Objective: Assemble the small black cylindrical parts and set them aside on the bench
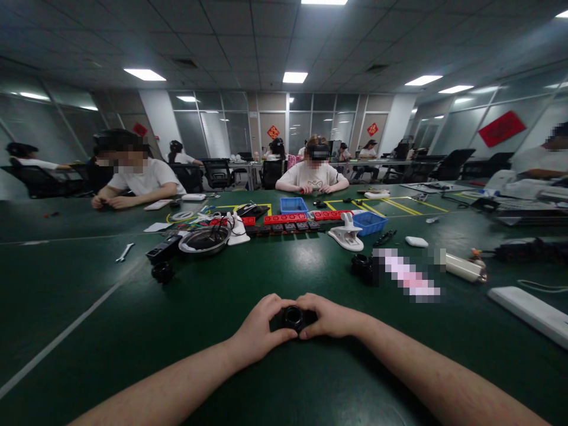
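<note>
Partly, the hands [261,330] [329,318] hide the black round part's [293,319] edges.

The black part [293,318] looks like glossy plastic, the green tabletop [186,319] smooth and shiny, the wrench [125,252] metal

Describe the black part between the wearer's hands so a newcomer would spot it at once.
Start at the green table and go to its near middle, where the left hand and right hand come together. Between them is a small black part with a round opening. Unlike the loose black piece near the metal bowl, it is held by both hands.
</note>
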`<state>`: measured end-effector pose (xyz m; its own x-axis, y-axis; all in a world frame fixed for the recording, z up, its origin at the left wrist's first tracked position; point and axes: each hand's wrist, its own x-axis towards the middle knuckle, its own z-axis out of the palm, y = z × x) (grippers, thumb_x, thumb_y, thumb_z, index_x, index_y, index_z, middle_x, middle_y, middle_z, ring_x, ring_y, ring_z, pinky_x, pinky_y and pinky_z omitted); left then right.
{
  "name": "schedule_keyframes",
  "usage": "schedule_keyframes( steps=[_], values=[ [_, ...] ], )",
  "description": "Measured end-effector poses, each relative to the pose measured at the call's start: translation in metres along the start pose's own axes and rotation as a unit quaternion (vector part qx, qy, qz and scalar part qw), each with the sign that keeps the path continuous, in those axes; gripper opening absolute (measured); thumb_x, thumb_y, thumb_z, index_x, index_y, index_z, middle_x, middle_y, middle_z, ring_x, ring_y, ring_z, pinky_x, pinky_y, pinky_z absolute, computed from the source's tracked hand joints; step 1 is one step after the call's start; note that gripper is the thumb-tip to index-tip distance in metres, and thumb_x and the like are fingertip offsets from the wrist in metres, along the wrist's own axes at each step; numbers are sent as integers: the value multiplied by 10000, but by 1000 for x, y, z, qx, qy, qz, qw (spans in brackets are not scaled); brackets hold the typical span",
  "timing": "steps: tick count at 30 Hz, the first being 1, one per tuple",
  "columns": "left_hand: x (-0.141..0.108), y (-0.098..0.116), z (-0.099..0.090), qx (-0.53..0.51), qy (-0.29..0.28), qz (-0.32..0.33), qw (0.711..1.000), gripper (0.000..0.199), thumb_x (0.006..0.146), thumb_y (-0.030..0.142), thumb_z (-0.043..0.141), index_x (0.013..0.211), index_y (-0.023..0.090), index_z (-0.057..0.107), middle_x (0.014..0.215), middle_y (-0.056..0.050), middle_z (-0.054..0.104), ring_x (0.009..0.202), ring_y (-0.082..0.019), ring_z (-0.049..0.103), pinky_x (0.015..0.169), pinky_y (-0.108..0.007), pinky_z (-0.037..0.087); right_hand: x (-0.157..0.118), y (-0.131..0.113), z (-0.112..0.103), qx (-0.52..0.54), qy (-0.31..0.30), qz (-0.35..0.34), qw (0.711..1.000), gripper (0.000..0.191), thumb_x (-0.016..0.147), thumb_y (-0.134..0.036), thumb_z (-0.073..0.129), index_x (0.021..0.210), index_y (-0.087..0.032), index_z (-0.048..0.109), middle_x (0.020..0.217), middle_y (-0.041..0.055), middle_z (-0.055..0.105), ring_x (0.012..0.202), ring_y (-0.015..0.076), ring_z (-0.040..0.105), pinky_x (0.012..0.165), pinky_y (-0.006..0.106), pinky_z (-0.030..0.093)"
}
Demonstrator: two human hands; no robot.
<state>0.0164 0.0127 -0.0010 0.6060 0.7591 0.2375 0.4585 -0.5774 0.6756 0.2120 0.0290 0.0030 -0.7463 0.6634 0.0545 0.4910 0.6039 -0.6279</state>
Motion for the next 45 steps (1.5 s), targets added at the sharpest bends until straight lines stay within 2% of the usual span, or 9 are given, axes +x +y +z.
schedule_keyframes(
  steps=[12,15,19,23,26,29,32,36,45],
  values=[
    [-1,10,5,-16,42,-56,997,337,624,312,655,925,205,548,871,-14,505,801,-183,482,676,-278,400,2,-2,10,-9,56,102,993,394,515,-369,711,770,-153,501,752,-25,490,666,117,450,527,191,325],
    [-2,11,10,-7,73,-75,994,304,622,279,652,892,192,543,859,-14,505,787,-184,483,675,-286,401,4,-7,17,-56,69,146,985,409,503,-409,697,750,-159,489,734,-15,508,631,119,452,491,193,301],
    [-2,6,15,8,113,-90,989,281,618,283,655,848,177,532,828,-14,500,771,-188,479,669,-296,398,7,-19,29,-182,132,193,955,418,565,-522,607,736,-156,500,721,35,539,647,169,476,540,258,327],
    [-1,0,11,-10,97,-72,993,303,639,276,645,902,180,529,843,-17,498,760,-178,476,658,-283,398,6,-27,30,-232,161,145,948,500,576,-596,562,789,-146,521,792,72,549,751,229,488,679,354,346],
    [-1,-2,5,-31,55,-55,996,320,676,282,619,970,196,527,858,-18,495,742,-164,473,616,-253,389,3,-23,20,-140,121,77,980,551,542,-526,645,935,-161,517,887,57,541,816,220,484,718,337,365],
    [0,-1,1,-36,26,-53,998,337,697,280,600,1017,212,519,856,-14,492,729,-153,473,600,-238,380,-1,-13,8,-17,47,27,998,463,613,-368,662,1003,-172,511,909,28,532,828,177,492,713,276,388],
    [1,0,-1,-38,21,-48,998,342,698,269,597,1026,216,516,879,-16,494,738,-150,473,605,-236,377,-2,-6,2,36,14,24,999,364,648,-263,648,972,-147,532,877,14,524,800,153,494,692,246,394],
    [2,-1,-1,-46,17,-32,998,329,703,252,590,1021,221,512,941,-22,491,797,-160,469,628,-238,382,0,-3,2,37,17,28,999,322,638,-203,654,933,-138,542,852,7,513,778,145,484,675,236,389],
    [3,-2,-4,-40,-12,-51,998,351,704,250,588,1045,251,506,869,-3,474,746,-150,459,636,-243,384,1,0,1,29,11,15,999,294,646,-198,649,919,-155,546,843,1,509,780,143,478,687,237,383]
  ],
)
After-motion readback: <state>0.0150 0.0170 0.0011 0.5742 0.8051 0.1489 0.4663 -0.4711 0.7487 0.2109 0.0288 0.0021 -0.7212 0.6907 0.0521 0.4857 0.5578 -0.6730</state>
